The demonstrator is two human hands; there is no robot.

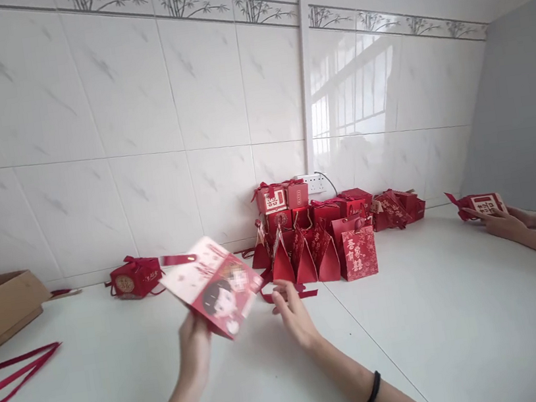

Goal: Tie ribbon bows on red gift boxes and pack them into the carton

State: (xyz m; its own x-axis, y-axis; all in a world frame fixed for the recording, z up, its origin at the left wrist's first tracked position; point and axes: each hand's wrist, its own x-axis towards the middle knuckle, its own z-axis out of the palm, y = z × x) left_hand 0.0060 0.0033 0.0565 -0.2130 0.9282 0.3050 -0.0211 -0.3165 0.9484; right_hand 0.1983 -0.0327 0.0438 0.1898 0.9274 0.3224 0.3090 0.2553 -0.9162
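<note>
My left hand (pixel 196 351) grips a red and pale pink gift box (pixel 226 293) from below. The box is tilted in the air above the table, its printed cartoon face turned towards me. From its upper left a dark red ribbon (pixel 176 260) sticks out. Just right of the box is my right hand (pixel 294 314), with loosely bent fingers standing apart. Another stretch of red ribbon (pixel 305 293) shows right behind those fingers; whether they touch it I cannot tell.
Finished-looking red gift boxes (pixel 272 198) are stacked by the wall, with a red bag (pixel 359 251) in front. A single red box (pixel 135 277), a cardboard carton (pixel 4 311) and loose ribbons (pixel 18 376) lie left. At far right, another person's hands (pixel 503 224) hold a red box (pixel 485 204).
</note>
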